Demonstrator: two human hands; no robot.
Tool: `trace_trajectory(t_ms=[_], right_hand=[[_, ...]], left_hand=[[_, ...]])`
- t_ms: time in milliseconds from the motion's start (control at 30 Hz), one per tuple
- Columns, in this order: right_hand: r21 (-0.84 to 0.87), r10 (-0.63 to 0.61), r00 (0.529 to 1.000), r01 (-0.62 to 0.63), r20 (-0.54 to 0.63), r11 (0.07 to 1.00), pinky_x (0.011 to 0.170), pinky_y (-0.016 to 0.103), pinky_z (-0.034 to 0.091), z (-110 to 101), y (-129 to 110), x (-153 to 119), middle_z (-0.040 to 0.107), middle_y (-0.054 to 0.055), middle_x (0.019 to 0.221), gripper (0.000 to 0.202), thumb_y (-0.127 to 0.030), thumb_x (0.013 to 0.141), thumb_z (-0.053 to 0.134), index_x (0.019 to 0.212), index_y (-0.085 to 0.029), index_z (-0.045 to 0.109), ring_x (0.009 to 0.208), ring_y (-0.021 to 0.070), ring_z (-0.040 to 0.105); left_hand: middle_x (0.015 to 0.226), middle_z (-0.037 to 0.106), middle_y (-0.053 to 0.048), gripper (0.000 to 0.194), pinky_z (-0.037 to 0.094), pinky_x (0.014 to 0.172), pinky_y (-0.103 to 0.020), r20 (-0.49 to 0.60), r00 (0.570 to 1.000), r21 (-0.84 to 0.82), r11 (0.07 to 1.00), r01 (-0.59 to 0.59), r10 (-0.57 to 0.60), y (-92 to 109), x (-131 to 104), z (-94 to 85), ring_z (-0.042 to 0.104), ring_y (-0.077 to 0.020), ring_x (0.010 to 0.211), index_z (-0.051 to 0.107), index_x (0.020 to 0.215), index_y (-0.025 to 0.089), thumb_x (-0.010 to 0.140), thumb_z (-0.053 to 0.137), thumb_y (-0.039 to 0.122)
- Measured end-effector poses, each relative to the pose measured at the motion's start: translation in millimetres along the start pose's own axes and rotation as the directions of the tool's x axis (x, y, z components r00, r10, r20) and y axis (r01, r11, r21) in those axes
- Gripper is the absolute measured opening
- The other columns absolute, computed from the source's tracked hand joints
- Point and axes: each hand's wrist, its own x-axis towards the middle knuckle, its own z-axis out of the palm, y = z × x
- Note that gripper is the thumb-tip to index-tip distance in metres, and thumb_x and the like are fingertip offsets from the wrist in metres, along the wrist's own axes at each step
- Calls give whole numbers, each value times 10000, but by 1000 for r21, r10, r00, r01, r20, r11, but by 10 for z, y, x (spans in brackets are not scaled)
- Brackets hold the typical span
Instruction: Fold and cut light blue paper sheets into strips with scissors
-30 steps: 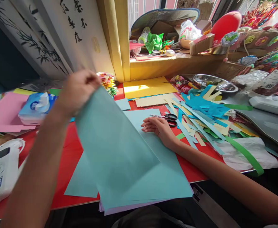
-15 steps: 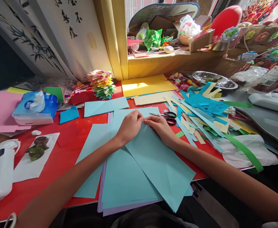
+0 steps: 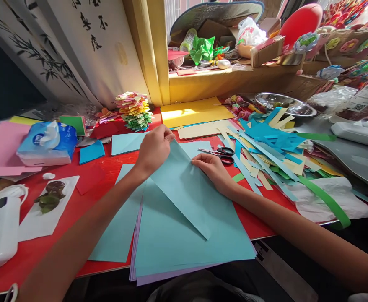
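My left hand point(image 3: 155, 149) is raised over the pile, its fingers pinched on the upper corner of a light blue sheet of paper point(image 3: 182, 180). The sheet slants down to the right across a stack of light blue paper point(image 3: 171, 243). My right hand point(image 3: 211, 170) has thumb and fingers pressed together on the sheet's right edge. Lilac sheets point(image 3: 155, 279) show under the stack. Just beyond my right hand lie black-handled scissors point(image 3: 226, 156). Another light blue sheet point(image 3: 111, 239) lies partly under my left forearm.
Paper strips point(image 3: 265, 142) are heaped on the right of the red table point(image 3: 108, 172). A tissue pack point(image 3: 47, 142) and a white device point(image 3: 0, 233) are at the left. Toward the back are a folded-paper stack point(image 3: 135, 111), yellow paper point(image 3: 196, 111) and a metal bowl point(image 3: 284, 105).
My left hand has moved left and up, away from my right hand, drawing the sheet's corner with it. The sheet's lower end has slid up and left. My right hand is nearly where it was.
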Motion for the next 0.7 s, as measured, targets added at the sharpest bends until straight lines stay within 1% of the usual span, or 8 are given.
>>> trace_trajectory(t_ms=[133,300,433,533,600,633,667,700], right_hand=[[-19,8,1000,-8,12,1000,523,236,358,-9,30,-1,555,-7,678,148,-315,749,545,713,-176,579,587,112,493],[-42,-48,999,48,4,998,556,241,377,-7,63,24,565,-7,685,144,-306,747,543,692,-177,578,614,117,511],[17,-37,999,36,40,999,644,271,454,0,78,43,603,10,678,137,-295,744,556,683,-172,566,644,138,588],[71,-29,998,25,58,997,684,302,496,2,73,39,645,41,699,143,-294,738,566,687,-160,567,665,155,621],[94,-28,999,24,42,995,687,305,509,4,66,34,652,48,714,140,-288,735,572,690,-155,573,665,152,623],[105,-25,999,22,36,994,690,305,512,5,64,32,650,47,712,138,-284,737,571,692,-154,576,665,149,624],[119,-26,999,22,32,993,697,305,513,8,62,32,649,47,712,137,-281,743,569,695,-153,579,667,147,625],[134,-31,999,27,30,991,705,306,514,10,63,33,647,48,719,136,-278,749,564,700,-152,582,673,146,625]], left_hand=[[706,566,-1,119,327,571,-268,-111,993,86,996,-17,27,-135,145,-175,479,-134,648,508,708,188,815,477,228],[695,547,13,104,365,631,-261,-267,963,163,987,8,36,-330,286,-425,458,-116,654,526,734,187,823,503,234],[723,560,27,120,407,693,-252,-342,938,190,982,8,58,-483,388,-658,451,-96,672,548,792,185,838,510,289],[783,590,19,120,419,767,-259,-471,876,264,964,31,100,-646,472,-918,492,-95,758,565,839,153,848,486,243],[830,596,11,160,406,828,-278,-585,800,279,959,45,133,-741,492,-1132,504,-95,837,578,885,114,851,439,187],[845,591,10,218,401,835,-294,-611,780,259,965,36,135,-762,482,-1236,507,-93,854,584,920,96,859,399,193],[874,582,17,271,387,859,-331,-614,780,219,975,22,120,-756,456,-1329,506,-103,889,580,966,99,869,364,232],[911,593,33,242,400,877,-387,-629,774,142,990,19,75,-721,416,-1404,504,-141,907,584,974,146,827,470,301]])
